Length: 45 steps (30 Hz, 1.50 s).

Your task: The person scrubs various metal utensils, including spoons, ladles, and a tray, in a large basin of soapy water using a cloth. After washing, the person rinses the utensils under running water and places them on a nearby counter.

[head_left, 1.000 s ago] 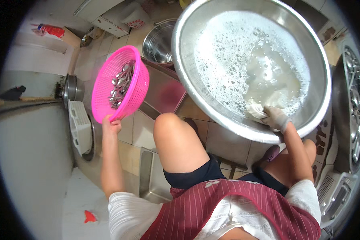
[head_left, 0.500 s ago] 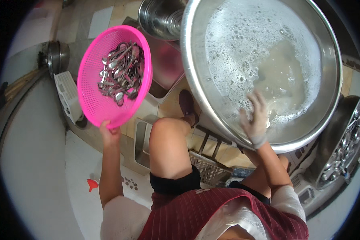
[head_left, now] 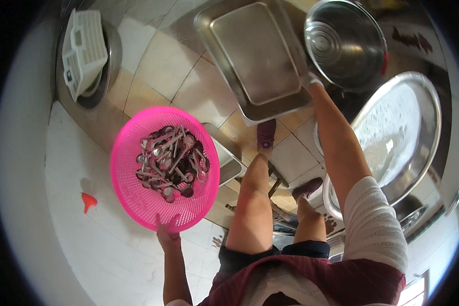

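My left hand point(head_left: 169, 232) grips the near rim of a pink plastic colander point(head_left: 130, 127), fingers curled over the edge. A heap of metal spoons point(head_left: 171, 158) lies inside it. My gloved right hand point(head_left: 311, 80) is reached forward, closed on the right rim of a rectangular metal pan point(head_left: 255, 53); its fingers are partly hidden by the rim. Nothing lies in the pan. A deep round metal pot point(head_left: 341, 46) stands just right of that hand.
A large metal basin point(head_left: 431, 122) of foamy water is at the right. At the upper left, a white plastic basket point(head_left: 89, 48) sits in a metal bowl. Another metal tray point(head_left: 228, 166) is partly behind the colander. A red funnel point(head_left: 88, 201) lies at the left.
My right hand has left the basin and now holds the metal pan's rim. The view has swung left, so the basin appears farther right. The colander is still in my left hand.
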Tool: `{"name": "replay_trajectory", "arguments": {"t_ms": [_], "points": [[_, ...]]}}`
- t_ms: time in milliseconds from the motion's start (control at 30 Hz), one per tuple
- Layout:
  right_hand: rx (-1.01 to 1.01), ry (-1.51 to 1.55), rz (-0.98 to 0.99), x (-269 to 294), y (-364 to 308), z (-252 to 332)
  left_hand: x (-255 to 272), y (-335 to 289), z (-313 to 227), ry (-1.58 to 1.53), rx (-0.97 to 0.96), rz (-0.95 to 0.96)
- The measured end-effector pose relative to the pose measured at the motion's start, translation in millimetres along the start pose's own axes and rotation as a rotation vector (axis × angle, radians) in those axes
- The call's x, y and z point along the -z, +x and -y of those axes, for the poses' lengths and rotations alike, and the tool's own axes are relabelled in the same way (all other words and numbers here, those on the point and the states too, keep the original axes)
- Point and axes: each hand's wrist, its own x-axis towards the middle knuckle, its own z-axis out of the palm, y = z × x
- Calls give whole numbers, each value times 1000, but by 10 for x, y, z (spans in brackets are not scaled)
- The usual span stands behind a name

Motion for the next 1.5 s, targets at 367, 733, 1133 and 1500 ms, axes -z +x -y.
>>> {"name": "replay_trajectory", "arguments": {"t_ms": [367,733,1133,1500], "points": [[234,-243,419,-413,110,1553,-239,-247,-57,-108,214,-224],[-610,1734,241,230,-1092,981,-262,-477,-184,-124,262,-68],[-884,1928,-234,-378,-1643,869,18,-490,-167,-82,119,179],[93,988,416,1403,-3970,478,694,-821,-180,-63,-129,604]]}}
